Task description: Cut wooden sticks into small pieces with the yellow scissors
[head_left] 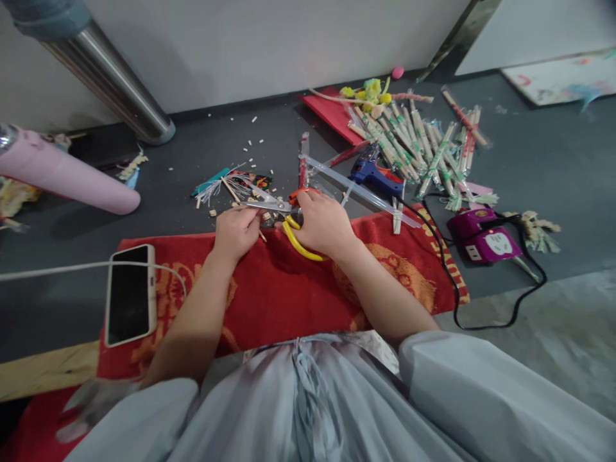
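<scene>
- Scissors [283, 215] with yellow and orange handles lay across the far edge of the red cloth [269, 289], blades pointing left.
- Right hand [323, 224] gripped the scissors, fingers curled tight through and around the handles, just above the cloth's far edge.
- Left hand [235, 232] sat just left of the blades, fingertips pinched narrow on a small piece at the blade tips; what that piece was could not be told.
- Phone [129, 294] rested on the cloth's left edge, a white cable running off to the left.
- Blue glue gun [373, 173] lay beyond the cloth's far right corner, with a heap of wrapped sticks [423, 151] farther behind it.
- Purple power strip [484, 237] sat just right of the cloth.
- Small cut bits [250, 141] were scattered on the dark floor beyond the cloth.
</scene>
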`<state>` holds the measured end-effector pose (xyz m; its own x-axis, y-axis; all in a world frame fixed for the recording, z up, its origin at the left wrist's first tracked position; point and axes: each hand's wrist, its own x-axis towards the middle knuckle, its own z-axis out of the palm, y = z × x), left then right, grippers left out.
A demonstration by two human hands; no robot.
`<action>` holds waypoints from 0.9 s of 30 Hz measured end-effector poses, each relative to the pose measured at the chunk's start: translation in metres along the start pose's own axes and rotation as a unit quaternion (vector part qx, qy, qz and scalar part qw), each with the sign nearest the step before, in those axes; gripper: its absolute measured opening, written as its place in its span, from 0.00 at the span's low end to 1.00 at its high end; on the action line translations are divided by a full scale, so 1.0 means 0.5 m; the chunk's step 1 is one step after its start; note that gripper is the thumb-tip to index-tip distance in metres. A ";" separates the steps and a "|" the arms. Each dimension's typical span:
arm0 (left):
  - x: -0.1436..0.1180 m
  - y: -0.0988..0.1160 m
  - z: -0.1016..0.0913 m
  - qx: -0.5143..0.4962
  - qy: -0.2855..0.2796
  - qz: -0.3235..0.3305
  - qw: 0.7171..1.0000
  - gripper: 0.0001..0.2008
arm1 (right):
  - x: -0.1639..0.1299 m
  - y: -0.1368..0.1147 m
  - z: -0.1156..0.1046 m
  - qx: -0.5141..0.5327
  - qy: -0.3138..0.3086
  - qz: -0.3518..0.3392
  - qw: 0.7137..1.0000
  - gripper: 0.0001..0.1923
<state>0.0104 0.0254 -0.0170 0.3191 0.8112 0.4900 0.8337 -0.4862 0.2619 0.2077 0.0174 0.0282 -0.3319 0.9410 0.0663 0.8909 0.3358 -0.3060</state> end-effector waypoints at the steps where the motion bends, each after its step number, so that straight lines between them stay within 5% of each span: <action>1: 0.000 0.001 0.001 -0.005 0.001 -0.006 1.000 0.14 | 0.000 0.000 0.000 0.001 0.001 -0.001 1.000 0.33; 19: -0.001 0.014 0.007 -0.004 0.058 -0.070 0.996 0.17 | 0.002 0.001 0.015 0.028 0.011 -0.018 0.999 0.39; 27: 0.001 0.018 -0.003 -0.020 0.053 -0.040 0.998 0.15 | -0.002 -0.003 0.004 0.027 0.015 -0.023 0.999 0.41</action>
<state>0.0175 0.0211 -0.0130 0.2012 0.8096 0.5515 0.8353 -0.4359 0.3351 0.2062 0.0160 0.0266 -0.3624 0.9256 0.1095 0.8563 0.3770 -0.3529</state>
